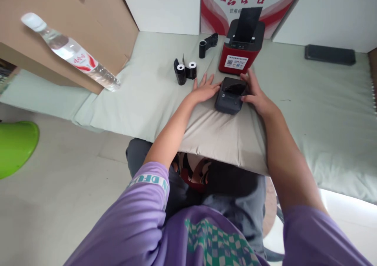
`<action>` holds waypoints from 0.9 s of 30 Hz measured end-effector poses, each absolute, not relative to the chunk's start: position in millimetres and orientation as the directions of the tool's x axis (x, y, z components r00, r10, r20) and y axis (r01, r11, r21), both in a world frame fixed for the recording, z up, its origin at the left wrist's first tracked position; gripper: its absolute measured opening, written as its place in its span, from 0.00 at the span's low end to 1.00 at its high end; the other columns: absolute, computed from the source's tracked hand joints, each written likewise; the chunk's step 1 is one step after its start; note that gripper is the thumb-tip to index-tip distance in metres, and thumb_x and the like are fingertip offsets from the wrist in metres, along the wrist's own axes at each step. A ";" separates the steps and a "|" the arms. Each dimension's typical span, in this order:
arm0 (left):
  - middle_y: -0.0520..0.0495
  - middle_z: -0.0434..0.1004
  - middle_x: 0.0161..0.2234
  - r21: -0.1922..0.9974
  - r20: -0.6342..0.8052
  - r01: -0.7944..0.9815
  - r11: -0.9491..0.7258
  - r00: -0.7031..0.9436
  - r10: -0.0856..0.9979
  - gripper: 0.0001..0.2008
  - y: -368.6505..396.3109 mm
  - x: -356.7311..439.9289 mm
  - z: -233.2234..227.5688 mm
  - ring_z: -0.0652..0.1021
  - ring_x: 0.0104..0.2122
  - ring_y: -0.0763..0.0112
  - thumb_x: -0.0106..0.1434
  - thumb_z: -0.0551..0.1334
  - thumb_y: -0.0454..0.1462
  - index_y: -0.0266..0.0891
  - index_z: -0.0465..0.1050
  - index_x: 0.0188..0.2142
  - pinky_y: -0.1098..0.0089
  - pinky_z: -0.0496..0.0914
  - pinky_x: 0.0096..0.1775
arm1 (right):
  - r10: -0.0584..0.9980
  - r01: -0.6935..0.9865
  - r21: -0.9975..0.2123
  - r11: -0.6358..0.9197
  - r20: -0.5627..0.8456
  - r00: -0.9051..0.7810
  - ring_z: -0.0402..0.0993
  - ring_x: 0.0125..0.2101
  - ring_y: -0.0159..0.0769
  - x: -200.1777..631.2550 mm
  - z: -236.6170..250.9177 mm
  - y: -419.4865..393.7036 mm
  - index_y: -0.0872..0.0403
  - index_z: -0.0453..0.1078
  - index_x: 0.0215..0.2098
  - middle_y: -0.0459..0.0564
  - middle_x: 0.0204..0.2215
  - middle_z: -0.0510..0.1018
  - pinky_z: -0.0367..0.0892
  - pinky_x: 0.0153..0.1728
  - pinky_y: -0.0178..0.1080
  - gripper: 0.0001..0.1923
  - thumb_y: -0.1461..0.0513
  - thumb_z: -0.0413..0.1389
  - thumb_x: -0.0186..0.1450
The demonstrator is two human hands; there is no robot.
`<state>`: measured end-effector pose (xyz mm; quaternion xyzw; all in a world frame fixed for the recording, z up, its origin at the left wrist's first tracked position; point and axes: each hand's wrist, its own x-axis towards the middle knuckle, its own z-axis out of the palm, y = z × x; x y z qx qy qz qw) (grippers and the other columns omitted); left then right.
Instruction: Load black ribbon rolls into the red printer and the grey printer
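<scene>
On the cloth-covered table point(141, 112), a small black printer point(231, 96) sits just before a red printer point(242, 48); left hand point(204, 90) lies flat and open against its left side, right hand point(255, 95) cups its right edge, fingers loosely curled, not clamped. Steadying the boxy matte plastic body from both sides looks best, as the soft wrinkled cloth gives. Paper rolls point(188, 69) in black holders lie near.

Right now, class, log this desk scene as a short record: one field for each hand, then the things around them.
left hand: flat on the cloth, touching the dark printer's left side
right hand: on the printer's right side, thumb on its top
dark printer: small, lid closed
red printer: behind it, lid up
paper rolls: left of the hands
phone: far right
water bottle: on the cardboard, left
</scene>
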<state>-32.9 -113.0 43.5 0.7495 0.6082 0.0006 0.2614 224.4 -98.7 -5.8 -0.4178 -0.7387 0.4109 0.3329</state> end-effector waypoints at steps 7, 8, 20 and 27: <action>0.58 0.33 0.83 0.391 -0.369 0.910 -0.138 0.292 0.882 0.33 -116.8 -40.2 58.4 0.33 0.82 0.58 0.77 0.47 0.47 0.58 0.53 0.79 0.43 0.30 0.77 | 0.844 0.438 -0.813 0.384 0.117 -0.524 0.33 0.82 0.68 219.0 7.9 -110.3 0.40 0.39 0.82 0.50 0.83 0.43 0.36 0.82 0.69 0.85 0.30 0.75 0.37; 0.58 0.33 0.83 0.404 -0.364 0.904 -0.140 0.300 0.882 0.33 -117.4 -41.5 59.1 0.34 0.82 0.59 0.77 0.47 0.47 0.58 0.53 0.79 0.44 0.30 0.77 | 0.847 0.425 -0.815 0.393 0.142 -0.512 0.33 0.82 0.68 216.1 8.3 -112.3 0.40 0.40 0.82 0.50 0.83 0.44 0.35 0.82 0.70 0.87 0.30 0.76 0.35; 0.61 0.36 0.83 0.413 -0.325 0.899 -0.145 0.295 0.899 0.31 -109.0 -42.0 47.2 0.35 0.82 0.60 0.79 0.44 0.48 0.61 0.55 0.78 0.44 0.31 0.78 | 0.843 0.410 -0.803 0.433 0.199 -0.500 0.33 0.82 0.67 211.4 18.8 -128.0 0.28 0.29 0.81 0.27 0.83 0.32 0.32 0.85 0.66 0.84 0.34 0.78 0.42; 0.61 0.36 0.83 0.395 -0.321 0.905 -0.158 0.297 0.899 0.31 -110.2 -40.2 45.8 0.35 0.82 0.58 0.80 0.46 0.46 0.61 0.52 0.79 0.43 0.30 0.77 | 0.831 0.421 -0.783 0.457 0.208 -0.516 0.31 0.82 0.65 212.6 16.9 -126.7 0.31 0.25 0.81 0.36 0.84 0.31 0.31 0.84 0.65 0.85 0.36 0.78 0.44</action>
